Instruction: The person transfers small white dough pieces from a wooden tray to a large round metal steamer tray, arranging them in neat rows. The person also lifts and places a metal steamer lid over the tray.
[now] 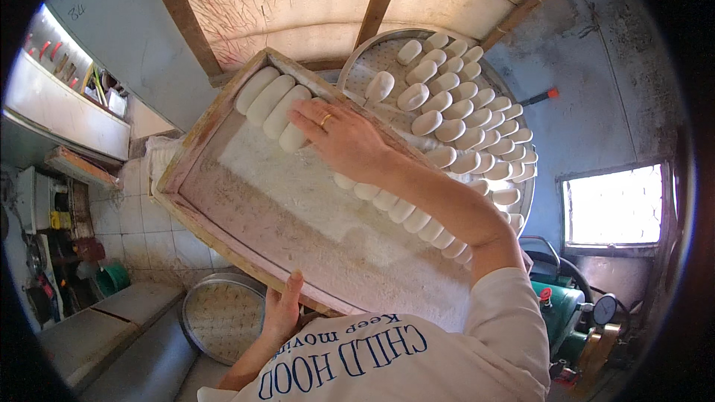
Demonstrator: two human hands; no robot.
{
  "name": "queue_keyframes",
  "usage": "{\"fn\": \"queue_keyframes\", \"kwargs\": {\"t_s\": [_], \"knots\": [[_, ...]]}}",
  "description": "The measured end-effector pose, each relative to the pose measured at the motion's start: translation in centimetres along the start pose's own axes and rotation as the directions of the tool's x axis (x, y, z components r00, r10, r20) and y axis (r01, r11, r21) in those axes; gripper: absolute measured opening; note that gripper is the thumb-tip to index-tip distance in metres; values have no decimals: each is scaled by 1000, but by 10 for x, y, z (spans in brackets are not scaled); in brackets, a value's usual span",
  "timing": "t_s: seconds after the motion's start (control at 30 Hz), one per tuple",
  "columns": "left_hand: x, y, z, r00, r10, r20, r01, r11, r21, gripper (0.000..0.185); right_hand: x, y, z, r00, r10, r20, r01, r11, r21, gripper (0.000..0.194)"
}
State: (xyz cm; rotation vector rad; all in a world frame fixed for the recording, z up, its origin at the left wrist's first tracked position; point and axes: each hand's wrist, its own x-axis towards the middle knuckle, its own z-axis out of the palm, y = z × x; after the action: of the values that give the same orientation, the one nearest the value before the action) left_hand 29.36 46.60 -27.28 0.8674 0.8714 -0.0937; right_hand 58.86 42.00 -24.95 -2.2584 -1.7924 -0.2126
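Note:
A shallow wooden tray (246,190) with a white-dusted floor slants across my front. My left hand (284,304) grips its near rim, thumb on top. In the far corner, white oval dough rolls (271,100) lie side by side. My right hand (346,134) reaches over them, its fingers around one roll (292,137); the thumb is hidden. More rolls (402,210) form a row along the tray's right side, partly behind my forearm. Beyond that side, a round perforated metal tray (371,61) carries several spaced rolls (444,82).
A round sieve-like pan (223,315) sits low at left, beside a grey ledge (139,304). Green machinery with a pressure gauge (605,309) stands at lower right. Tools and a green container (113,278) are at far left. A wooden-framed panel (301,3) rises behind the trays.

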Motion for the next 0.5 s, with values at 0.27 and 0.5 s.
{"fn": "queue_keyframes", "kwargs": {"t_s": [0.27, 0.5], "knots": [[8, -15, -10, 998, -12, -63, 13, 1000, 15, 79, -22, 41, -43, 853, 518, 57, -465, 706, 534, 35], [8, -15, -7, 999, -1, -47, 1, 1000, 17, 77, -20, 147, -106, 666, 745, -41, -657, 612, 440, 37]]}}
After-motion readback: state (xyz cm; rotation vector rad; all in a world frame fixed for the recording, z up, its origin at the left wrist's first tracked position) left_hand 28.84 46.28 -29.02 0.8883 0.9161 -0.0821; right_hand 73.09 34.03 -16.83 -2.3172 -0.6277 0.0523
